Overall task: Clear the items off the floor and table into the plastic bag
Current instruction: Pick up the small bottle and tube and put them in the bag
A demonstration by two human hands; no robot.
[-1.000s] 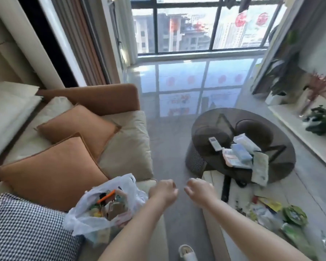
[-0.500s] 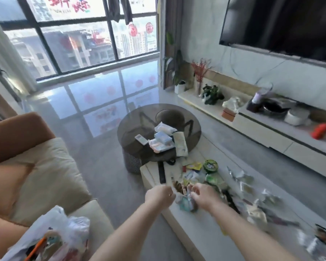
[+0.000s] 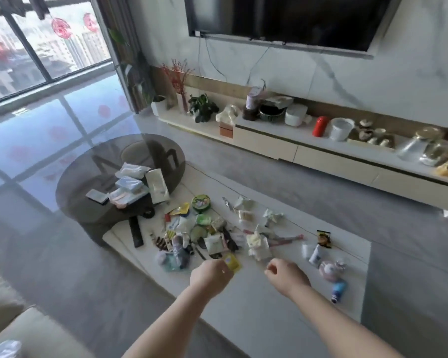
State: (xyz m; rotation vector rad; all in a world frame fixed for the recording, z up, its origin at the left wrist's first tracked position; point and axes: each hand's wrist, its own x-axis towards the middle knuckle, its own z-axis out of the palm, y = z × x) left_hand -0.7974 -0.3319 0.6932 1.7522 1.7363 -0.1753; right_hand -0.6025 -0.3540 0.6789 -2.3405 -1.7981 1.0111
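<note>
A low white table (image 3: 256,313) carries a scatter of litter (image 3: 212,233): wrappers, crumpled paper, green round lids, small tubes and bottles (image 3: 329,270). My left hand (image 3: 210,277) hovers over the table's near part as a closed fist, its knuckles against a yellow packet (image 3: 232,263); whether it grips the packet is unclear. My right hand (image 3: 287,276) hovers beside it, fingers curled in, nothing visible in it. A white corner of the plastic bag (image 3: 2,349) shows at the bottom left on the sofa.
A round dark glass table (image 3: 88,202) with tissue packs and a remote stands left of the white table. A long TV cabinet (image 3: 334,161) with plants, jars and pots runs along the far wall. Grey floor lies between them. The beige sofa (image 3: 36,332) is at the bottom left.
My view has swung right from the sofa and bag to the littered white table. Both hands moved with it, away from the bag and out over the litter, still closed.
</note>
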